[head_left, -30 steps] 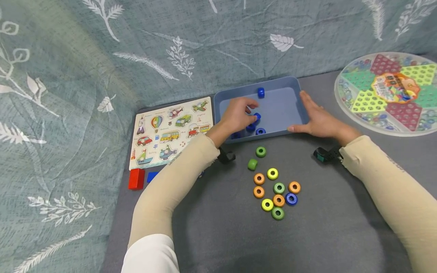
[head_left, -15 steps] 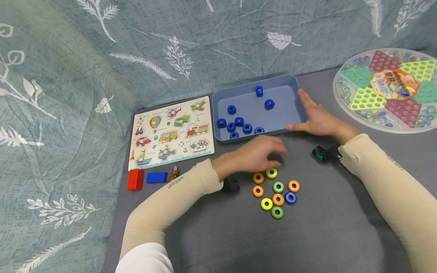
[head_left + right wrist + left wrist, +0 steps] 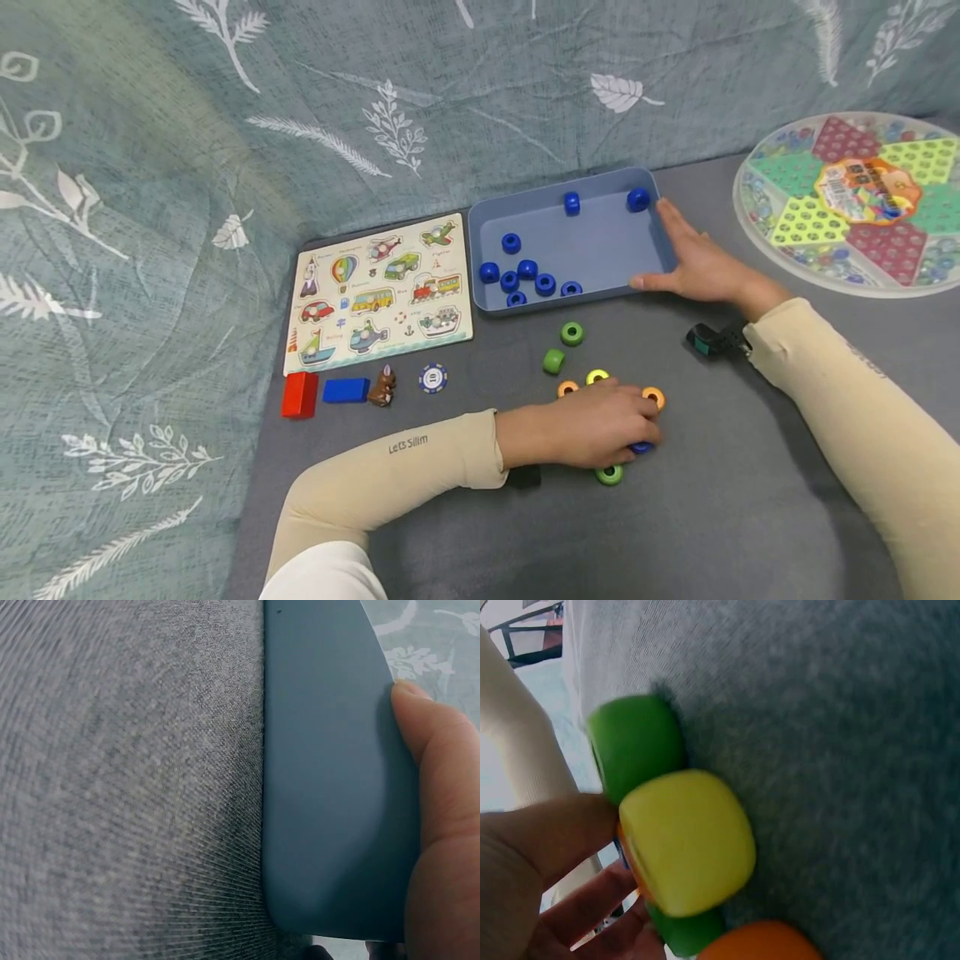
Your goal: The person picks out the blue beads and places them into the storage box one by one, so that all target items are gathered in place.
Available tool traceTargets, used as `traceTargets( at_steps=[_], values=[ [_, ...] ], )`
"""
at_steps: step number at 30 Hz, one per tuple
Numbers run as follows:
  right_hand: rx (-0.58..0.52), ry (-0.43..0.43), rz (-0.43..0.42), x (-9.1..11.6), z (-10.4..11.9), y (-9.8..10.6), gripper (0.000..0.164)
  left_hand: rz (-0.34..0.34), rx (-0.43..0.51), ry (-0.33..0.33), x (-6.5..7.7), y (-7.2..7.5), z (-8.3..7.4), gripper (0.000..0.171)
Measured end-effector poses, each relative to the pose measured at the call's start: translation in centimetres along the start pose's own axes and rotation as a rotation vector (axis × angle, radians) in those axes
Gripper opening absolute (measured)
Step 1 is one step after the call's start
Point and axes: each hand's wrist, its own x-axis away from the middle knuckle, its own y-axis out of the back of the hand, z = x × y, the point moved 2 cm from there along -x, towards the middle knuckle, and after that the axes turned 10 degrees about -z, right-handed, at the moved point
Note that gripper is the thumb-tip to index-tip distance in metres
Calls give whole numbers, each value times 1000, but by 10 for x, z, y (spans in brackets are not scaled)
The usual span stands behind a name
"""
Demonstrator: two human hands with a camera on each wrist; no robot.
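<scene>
My left hand is low over the loose beads on the table, its thumb and fingertips around a blue bead. In the left wrist view, a yellow bead and a green bead stand in front of the thumb and mostly hide that blue bead. An orange bead lies beside the fingers. My right hand rests against the right end of the blue-grey tray, fingers extended along its outside and thumb at the rim. Several blue beads lie inside the tray.
Two green beads lie before the tray. Left of it is a picture puzzle board, with a red block, blue block, brown animal figure and poker chip nearer. A round Chinese checkers board sits at right.
My left hand has gone from inside the tray down to the loose beads. One blue bead in the tray has rolled to its far right corner. My right hand has stayed put.
</scene>
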Motion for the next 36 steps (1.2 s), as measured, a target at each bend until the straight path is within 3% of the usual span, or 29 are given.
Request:
traceTargets(
  at_steps=[5,9,13,17,20,27,31,36],
  values=[
    [-3,-1,-15,2,-4,2,113,-17,16,-1,-3,-1,-1,18],
    [-3,-4,-22,4,-7,4,112,-91,154,55,-4,4,9,23],
    [4,-15,-15,4,-7,4,112,-252,332,189,-1,16,38,28],
    [14,-33,-3,5,-8,4,112,-435,402,333,4,31,75,27],
    [11,-45,6,5,-8,3,113,-518,426,440,9,41,101,28],
    [8,-48,3,4,-9,3,113,-581,428,639,15,52,146,31],
    [5,-44,8,4,-9,3,113,-589,409,711,14,54,159,33],
    [2,-52,13,4,-8,3,113,-589,428,753,13,58,166,35]
  ],
)
